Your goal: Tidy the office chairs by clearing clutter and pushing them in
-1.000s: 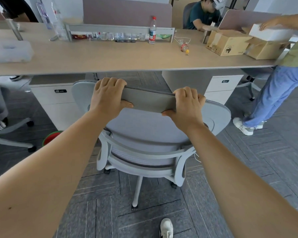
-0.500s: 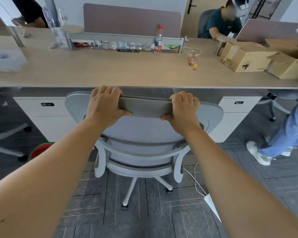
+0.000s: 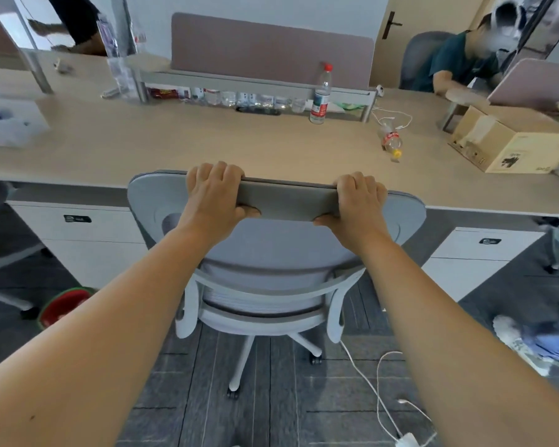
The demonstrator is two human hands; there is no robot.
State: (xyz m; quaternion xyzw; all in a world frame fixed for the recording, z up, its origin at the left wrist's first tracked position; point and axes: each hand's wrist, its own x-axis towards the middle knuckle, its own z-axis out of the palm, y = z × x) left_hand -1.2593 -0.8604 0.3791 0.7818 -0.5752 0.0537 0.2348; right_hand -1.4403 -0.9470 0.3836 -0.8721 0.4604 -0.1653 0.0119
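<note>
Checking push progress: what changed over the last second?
The chair rolled forward; its headrest now reaches the desk edge. A white cable came into view on the floor. Left hand and right hand still grip the headrest.

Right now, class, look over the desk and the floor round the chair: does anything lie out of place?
Yes. A near-empty bottle lies on its side on the desk, while another bottle stands upright. A white cable trails loose on the floor beside the chair, close to its wheels.

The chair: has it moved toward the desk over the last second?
Yes. The chair has rolled forward; its top edge now overlaps the desk edge.
</note>
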